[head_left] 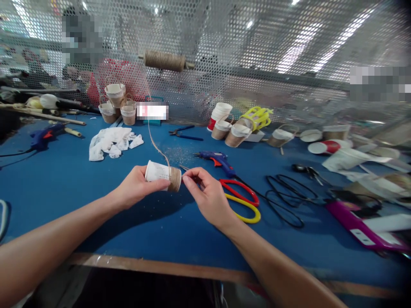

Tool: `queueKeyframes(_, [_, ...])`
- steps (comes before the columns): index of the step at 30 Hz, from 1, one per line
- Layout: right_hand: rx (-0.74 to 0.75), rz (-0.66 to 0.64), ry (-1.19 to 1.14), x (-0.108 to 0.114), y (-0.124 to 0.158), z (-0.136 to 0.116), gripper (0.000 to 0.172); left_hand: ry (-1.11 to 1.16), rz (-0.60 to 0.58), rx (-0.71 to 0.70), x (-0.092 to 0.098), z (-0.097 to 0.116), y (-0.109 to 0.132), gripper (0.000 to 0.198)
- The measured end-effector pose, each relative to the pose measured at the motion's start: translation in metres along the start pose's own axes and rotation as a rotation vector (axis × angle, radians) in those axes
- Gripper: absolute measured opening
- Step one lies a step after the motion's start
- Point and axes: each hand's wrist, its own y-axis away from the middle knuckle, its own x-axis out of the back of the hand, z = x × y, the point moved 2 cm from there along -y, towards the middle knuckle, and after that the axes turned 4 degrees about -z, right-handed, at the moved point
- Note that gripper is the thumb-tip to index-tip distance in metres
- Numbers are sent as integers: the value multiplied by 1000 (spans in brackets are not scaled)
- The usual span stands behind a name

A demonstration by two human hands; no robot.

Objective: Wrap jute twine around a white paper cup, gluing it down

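Paper cup (156, 171), partly wrapped with brown twine (174, 179), is held sideways near the centre of the frame, above the blue surface (135, 231). The left hand (136, 184) pinches it between thumb and fingers. The right hand (207, 194) has its fingertips beside the wrapped end; I cannot tell if they pinch something. The twine goes up toward a spool (164, 61) at upper middle. Right of centre lies a blue glue gun (223, 161).

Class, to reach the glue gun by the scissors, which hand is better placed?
Probably the right hand: it is nearer that glue gun and beside the scissors, while the left hand grips the cup.
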Motion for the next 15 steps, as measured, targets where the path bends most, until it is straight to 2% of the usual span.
queueKeyframes(6, [-23,-51,75,2,-2,0,19,-72,-13,-19,-1,2,1,17])
queueKeyframes(9, [-24,-74,107,3,-3,-1,26,-52,-10,3,-3,1,1,15])
queueKeyframes(15, [-3,-82,176,4,-3,1,29,-24,-10,9,-3,-2,0,17])
